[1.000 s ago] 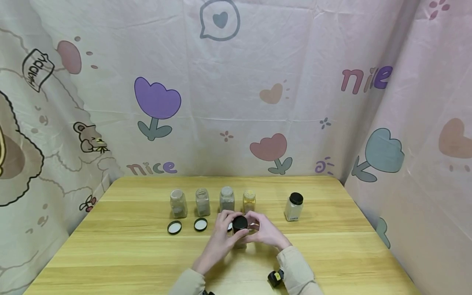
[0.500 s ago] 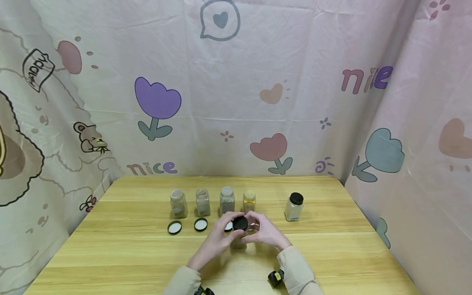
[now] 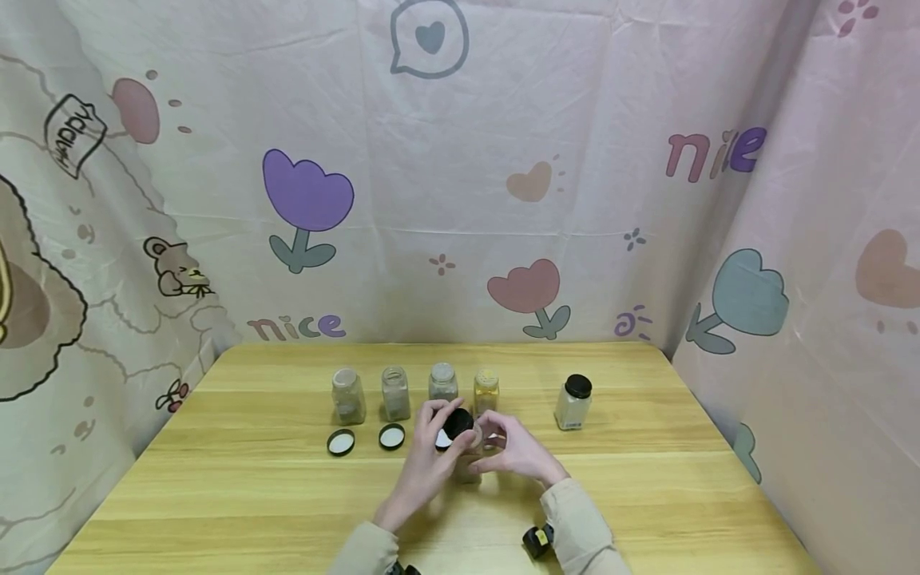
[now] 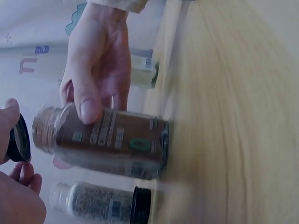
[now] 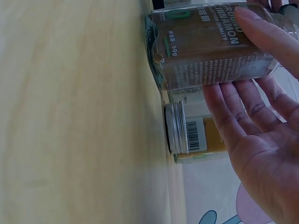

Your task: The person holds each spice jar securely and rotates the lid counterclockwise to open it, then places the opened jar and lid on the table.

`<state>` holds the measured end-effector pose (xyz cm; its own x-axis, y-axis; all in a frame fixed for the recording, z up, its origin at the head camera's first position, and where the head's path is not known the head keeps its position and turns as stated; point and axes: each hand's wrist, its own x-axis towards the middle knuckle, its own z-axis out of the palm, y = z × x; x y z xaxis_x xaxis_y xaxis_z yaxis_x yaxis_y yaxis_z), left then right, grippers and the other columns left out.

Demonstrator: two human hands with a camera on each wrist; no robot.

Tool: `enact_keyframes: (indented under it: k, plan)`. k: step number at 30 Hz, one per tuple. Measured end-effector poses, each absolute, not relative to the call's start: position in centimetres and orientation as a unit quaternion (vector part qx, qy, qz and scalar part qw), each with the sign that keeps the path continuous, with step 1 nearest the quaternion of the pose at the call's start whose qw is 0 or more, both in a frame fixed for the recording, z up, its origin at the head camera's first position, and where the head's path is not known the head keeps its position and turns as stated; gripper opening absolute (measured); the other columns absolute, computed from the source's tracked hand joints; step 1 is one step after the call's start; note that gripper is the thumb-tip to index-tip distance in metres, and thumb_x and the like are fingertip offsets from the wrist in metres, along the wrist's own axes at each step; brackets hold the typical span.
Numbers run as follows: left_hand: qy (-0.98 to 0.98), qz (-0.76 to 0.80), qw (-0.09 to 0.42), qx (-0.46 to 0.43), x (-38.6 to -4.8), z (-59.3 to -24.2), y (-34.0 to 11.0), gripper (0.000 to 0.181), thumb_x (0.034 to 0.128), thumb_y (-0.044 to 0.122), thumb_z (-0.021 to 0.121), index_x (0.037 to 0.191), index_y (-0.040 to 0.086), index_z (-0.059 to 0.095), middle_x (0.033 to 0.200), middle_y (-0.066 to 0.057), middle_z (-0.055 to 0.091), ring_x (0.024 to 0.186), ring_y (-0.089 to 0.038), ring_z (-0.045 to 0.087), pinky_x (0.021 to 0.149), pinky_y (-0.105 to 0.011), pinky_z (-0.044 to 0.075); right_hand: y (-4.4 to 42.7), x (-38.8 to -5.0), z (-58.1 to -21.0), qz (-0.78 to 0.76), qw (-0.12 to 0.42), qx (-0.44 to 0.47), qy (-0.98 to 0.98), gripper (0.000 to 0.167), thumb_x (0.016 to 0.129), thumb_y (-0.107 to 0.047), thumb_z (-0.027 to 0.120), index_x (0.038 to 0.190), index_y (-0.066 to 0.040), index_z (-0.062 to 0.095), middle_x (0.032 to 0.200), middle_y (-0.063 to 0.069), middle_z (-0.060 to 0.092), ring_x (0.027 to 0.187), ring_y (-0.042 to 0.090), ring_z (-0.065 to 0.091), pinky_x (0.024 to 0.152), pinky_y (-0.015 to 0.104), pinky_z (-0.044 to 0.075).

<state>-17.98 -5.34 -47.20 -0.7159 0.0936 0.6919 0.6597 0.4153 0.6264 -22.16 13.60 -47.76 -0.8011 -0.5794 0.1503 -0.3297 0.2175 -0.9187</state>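
My left hand [image 3: 420,471] pinches a black screw lid [image 3: 458,423] by its edge. In the left wrist view the lid [image 4: 19,140] is tilted and stands apart from the jar's bare threaded neck. A clear jar of brown powder [image 4: 112,140] stands upright on the table, partly behind the fingers in the head view. My right hand [image 3: 523,454] holds this jar by its side, thumb on one face and fingers on another. In the right wrist view the ground cinnamon jar [image 5: 201,51] shows its printed label under the thumb [image 5: 261,28].
Behind the hands stand lidless jars, among them a greyish one [image 3: 348,399] and a yellow one [image 3: 485,391]. Black-rimmed lids [image 3: 341,442] lie in front of them. A black-capped jar [image 3: 573,407] stands to the right. A patterned cloth [image 3: 431,200] hangs behind the table.
The lid has come off the cinnamon jar; my left hand has moved it slightly left and up, tilting it. My right hand has stayed in place on the jar.
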Motion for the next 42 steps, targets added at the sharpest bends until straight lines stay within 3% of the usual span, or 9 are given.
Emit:
enact_keyframes:
  k: [6,15,22,27,34,42]
  plan:
    - [-0.79,-0.509,0.241,-0.24,-18.5,-47.3,-6.4,0.041,0.0932,0.012,0.07,0.133,0.01,0.062,0.122,-0.008,0.055,0.112,-0.018,0.057,0.094,-0.03,0.055,14.4,-22.2,-47.6,-0.542,0.123,-0.281,0.782,0.047,0.074,-0.01,0.087,0.113,-0.006,0.061,0.111,0.01,0.068,0.102,0.014,0.066,0.097,0.025,0.055]
    - [-0.783,-0.548,0.178,-0.234,-18.5,-46.7,-7.4,0.044,0.0819,0.019,0.083,0.121,0.014,0.064,0.117,-0.005,0.061,0.097,-0.007,0.06,0.087,-0.025,0.058,16.4,-22.6,-47.4,-0.542,0.148,-0.285,0.776,0.048,0.074,-0.007,0.086,0.114,-0.005,0.06,0.116,0.011,0.066,0.109,0.018,0.063,0.103,0.025,0.053]
    - [-0.773,-0.584,0.105,-0.226,-18.5,-46.6,-7.5,0.056,0.0687,0.015,0.092,0.114,0.005,0.061,0.11,-0.014,0.065,0.09,-0.014,0.067,0.085,-0.026,0.063,18.2,-22.8,-47.1,-0.546,0.155,-0.294,0.769,0.048,0.074,-0.006,0.085,0.115,-0.002,0.06,0.117,0.014,0.067,0.108,0.01,0.064,0.102,0.021,0.053]
    - [-0.78,-0.586,0.06,-0.214,-18.4,-46.7,-7.4,0.059,0.0664,0.013,0.093,0.114,0.001,0.06,0.115,-0.023,0.065,0.095,-0.026,0.07,0.087,-0.027,0.062,19.3,-22.9,-46.9,-0.547,0.147,-0.284,0.774,0.05,0.074,-0.007,0.086,0.117,-0.001,0.059,0.118,0.014,0.065,0.108,0.008,0.063,0.101,0.018,0.051]
    - [-0.797,-0.558,0.069,-0.222,-18.4,-47.2,-7.1,0.059,0.0653,0.008,0.092,0.115,-0.003,0.063,0.116,-0.021,0.065,0.099,-0.035,0.07,0.089,-0.03,0.062,20.3,-23.2,-47.3,-0.54,0.127,-0.269,0.787,0.051,0.076,-0.009,0.086,0.119,-0.001,0.058,0.118,0.012,0.065,0.108,0.008,0.062,0.101,0.016,0.05]
    - [-0.815,-0.513,0.112,-0.244,-18.3,-47.5,-7.0,0.055,0.0658,0.012,0.092,0.112,0.0,0.065,0.113,-0.016,0.069,0.098,-0.033,0.07,0.085,-0.032,0.063,21.0,-23.4,-47.4,-0.548,0.106,-0.257,0.789,0.056,0.078,-0.009,0.084,0.125,0.004,0.057,0.119,0.019,0.063,0.107,0.007,0.062,0.099,0.015,0.05]
